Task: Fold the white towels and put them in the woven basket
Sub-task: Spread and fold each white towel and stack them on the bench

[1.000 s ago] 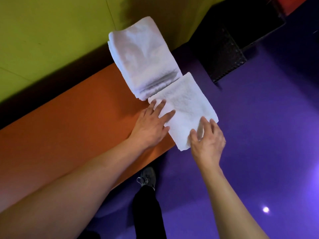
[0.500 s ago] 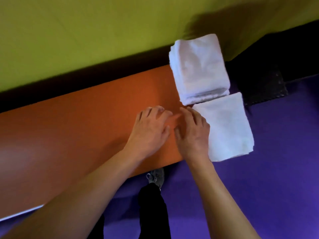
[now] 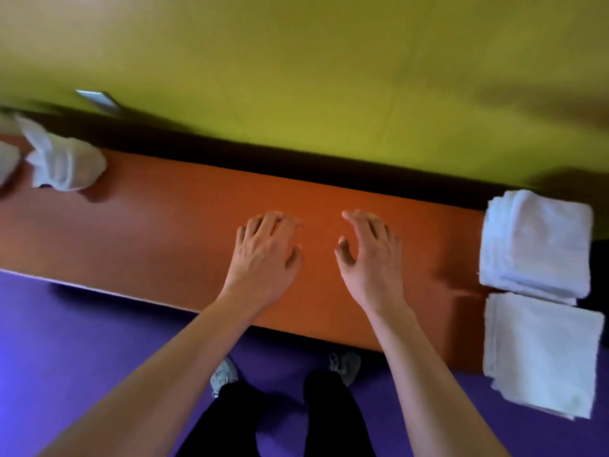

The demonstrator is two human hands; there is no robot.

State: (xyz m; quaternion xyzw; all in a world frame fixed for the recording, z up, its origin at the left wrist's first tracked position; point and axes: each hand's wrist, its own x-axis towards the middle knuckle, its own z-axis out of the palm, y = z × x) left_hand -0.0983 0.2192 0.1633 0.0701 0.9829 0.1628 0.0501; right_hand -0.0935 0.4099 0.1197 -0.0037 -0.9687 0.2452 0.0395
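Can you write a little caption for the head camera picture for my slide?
Two empty hands, left hand and right hand, over the orange table, between folded towels and a crumpled towel.

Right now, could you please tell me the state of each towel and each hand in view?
Stack of folded towels: folded, piled at the right end of the orange table.
Single folded towel: folded, lying nearer the table's front edge.
Crumpled towel: unfolded, bunched at the far left.
Left hand: relaxed, empty.
Right hand: relaxed, empty.
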